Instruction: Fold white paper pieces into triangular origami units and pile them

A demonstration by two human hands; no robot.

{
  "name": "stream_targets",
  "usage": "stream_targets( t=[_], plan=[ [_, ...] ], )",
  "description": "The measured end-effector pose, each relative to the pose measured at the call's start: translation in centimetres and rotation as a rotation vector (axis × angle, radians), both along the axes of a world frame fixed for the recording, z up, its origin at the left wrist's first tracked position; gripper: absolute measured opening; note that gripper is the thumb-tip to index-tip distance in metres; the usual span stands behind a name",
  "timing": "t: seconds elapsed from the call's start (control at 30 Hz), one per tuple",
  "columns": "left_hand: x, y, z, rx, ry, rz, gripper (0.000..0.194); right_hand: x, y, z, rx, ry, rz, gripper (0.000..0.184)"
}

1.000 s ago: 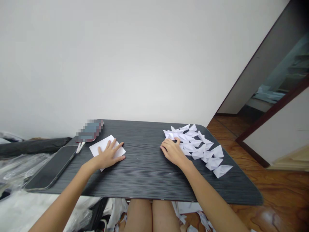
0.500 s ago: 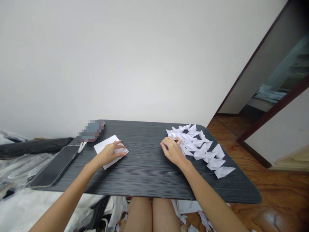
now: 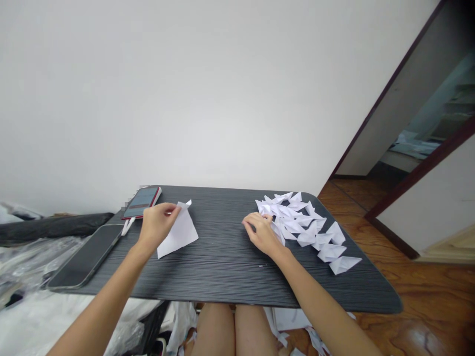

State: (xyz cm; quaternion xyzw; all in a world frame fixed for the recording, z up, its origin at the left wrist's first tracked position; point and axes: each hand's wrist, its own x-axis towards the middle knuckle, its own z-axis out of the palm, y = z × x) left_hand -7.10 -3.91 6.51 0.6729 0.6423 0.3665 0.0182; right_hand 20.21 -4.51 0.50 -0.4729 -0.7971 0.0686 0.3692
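My left hand (image 3: 159, 223) pinches the upper part of a small white sheet of paper (image 3: 180, 234) between thumb and fingers. One corner of the sheet sticks up past the fingertips, while its lower part hangs over or rests on the dark table. My right hand (image 3: 261, 230) is at the left edge of a cluster of folded white paper boats (image 3: 297, 222). Its thumb and index finger curl together in a ring, and nothing shows between them. The wrist and fingers hide part of the nearest folded pieces.
Two phones, one with a red edge (image 3: 143, 201) and one black (image 3: 87, 257), lie along the left side of the dark table (image 3: 222, 277); a white cable (image 3: 127, 226) runs between them. A white wall stands behind. Plastic-wrapped things (image 3: 40, 257) crowd the left, and paper scraps lie below.
My left hand has gone from lying spread on the paper to pinching its top edge, turning and lifting it. My right hand has shifted slightly left.
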Motion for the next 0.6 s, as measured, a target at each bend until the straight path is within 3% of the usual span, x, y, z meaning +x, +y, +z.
stream_targets(
  t=[0.1,0.23,0.3,0.37,0.5,0.6],
  plan=[
    [2.8,-0.2,2.4,0.094,-0.194,-0.083,0.027,-0.9,0.2,0.1,-0.029,0.183,0.106,0.022],
    [6.4,0.9,3.8,-0.140,-0.440,-0.465,0.029,-1.3,1.1,-0.2,-0.092,0.509,0.071,0.056],
    [7.7,2.0,3.4,-0.230,-0.537,-0.551,0.030,-1.0,1.6,-0.3,-0.193,0.706,0.006,0.068],
    [8.7,3.4,2.3,-0.269,-0.610,-0.562,0.032,-0.5,1.8,-0.2,-0.329,0.906,0.014,0.069],
    [10.3,5.9,-0.2,-0.205,-0.602,-0.485,0.033,0.3,1.8,0.3,-0.551,1.066,0.115,0.036],
    [10.7,7.1,-1.6,-0.111,-0.480,-0.398,0.030,0.6,1.8,0.4,-0.501,1.052,-0.069,0.028]
  ],
)
